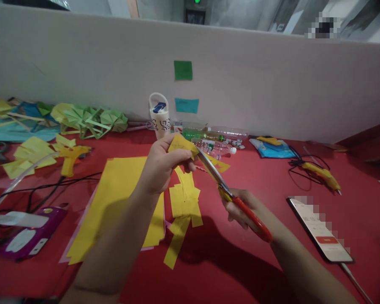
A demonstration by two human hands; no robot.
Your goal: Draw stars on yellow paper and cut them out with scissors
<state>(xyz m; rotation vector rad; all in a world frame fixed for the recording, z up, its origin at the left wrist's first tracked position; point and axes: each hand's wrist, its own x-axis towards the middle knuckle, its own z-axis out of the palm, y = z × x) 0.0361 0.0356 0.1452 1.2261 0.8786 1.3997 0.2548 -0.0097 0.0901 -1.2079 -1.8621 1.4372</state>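
Observation:
My left hand [164,158] pinches a small piece of yellow paper [181,144] above the table. Red-handled scissors [251,219] are gripped in my right hand [240,207], and their blades point up and left, with the tips at the paper's right edge. Whether the blades have cut into it I cannot tell. Below my hands lie several yellow paper strips and cut pieces [185,202], loosely overlapping. A stack of large yellow sheets [123,177], with pink ones showing beneath, lies under my left forearm.
A white tumbler [160,120] and several plastic bottles [213,145] are by the partition. Glue guns lie left [70,158] and right [323,175], with black cords. A phone [319,230] on a cable is at right, a purple device [34,236] at left. Green folded paper shapes [91,120] sit behind.

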